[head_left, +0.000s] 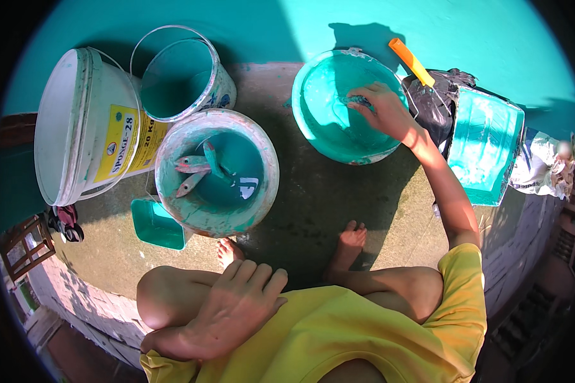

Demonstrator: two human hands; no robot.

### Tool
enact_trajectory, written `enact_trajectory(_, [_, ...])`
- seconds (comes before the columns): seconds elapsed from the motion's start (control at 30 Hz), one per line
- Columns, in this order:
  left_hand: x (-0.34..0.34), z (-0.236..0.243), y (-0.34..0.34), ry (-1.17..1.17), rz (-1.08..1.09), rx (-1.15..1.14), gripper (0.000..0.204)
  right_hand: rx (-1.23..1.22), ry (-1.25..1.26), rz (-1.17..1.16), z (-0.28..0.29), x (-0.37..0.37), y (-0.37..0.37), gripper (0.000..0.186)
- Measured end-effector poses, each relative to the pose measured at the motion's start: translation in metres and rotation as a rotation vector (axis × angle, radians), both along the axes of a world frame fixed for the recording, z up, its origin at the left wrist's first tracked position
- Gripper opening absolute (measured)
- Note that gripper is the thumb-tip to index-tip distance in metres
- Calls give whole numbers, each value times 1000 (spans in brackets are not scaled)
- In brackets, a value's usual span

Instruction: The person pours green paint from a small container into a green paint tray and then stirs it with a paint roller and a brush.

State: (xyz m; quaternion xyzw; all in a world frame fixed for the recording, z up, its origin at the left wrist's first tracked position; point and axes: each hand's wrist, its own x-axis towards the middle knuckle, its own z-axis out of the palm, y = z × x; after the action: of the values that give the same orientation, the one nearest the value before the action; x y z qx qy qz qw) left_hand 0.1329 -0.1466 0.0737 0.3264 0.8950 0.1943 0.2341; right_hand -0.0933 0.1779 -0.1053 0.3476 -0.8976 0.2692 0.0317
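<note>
My right hand (pixel 385 112) reaches into a round basin (pixel 326 135) smeared inside with teal paint. Its thumb and fingers are pinched around a small bluish-grey thing (pixel 358 100), too covered to name. My left hand (pixel 241 305) lies over my left knee, holding nothing, its fingers stretched out. Just beyond that knee stands a paint-stained bucket (pixel 262 214) of teal liquid. Several paint-covered handles (pixel 195 167) with hanging holes stick out of it; their lower ends are under the liquid.
A large white bucket (pixel 64 127) with a yellow label lies tipped at the left, beside a smaller bucket (pixel 218 86). A square teal tub (pixel 156 223) sits nearer. At right are an orange handle (pixel 410 59), a black plastic bag (pixel 433 96), a teal paint tray (pixel 482 147) and a white bag (pixel 536 169).
</note>
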Motion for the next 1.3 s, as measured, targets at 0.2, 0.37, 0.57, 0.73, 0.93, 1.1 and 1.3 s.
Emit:
enact_trajectory(0.2, [1, 1, -2, 13, -1, -9, 32, 149, 79, -84, 9, -4, 29, 22])
enact_trajectory(0.37, [0, 0, -1, -2, -16, -11, 32, 131, -417, -296, 34, 6, 38, 25])
enact_trajectory(0.57, [2, 0, -1, 11, -25, -16, 34, -78, -627, -309, 19, 14, 44, 31])
enact_trajectory(0.73, [2, 3, 0, 16, -18, -24, 34, -297, -702, -440, 25, 7, 64, 38])
enact_trajectory(0.93, [0, 2, 2, 17, -28, -28, 34, -499, -639, -480, 34, 11, 89, 37])
enact_trajectory(1.1, [2, -1, 1, 31, -24, -20, 33, -521, -410, -468, 75, 28, 81, 35])
enact_trajectory(1.3, [2, 2, 2, 21, -23, -19, 32, -442, -203, -452, 122, 48, 87, 32])
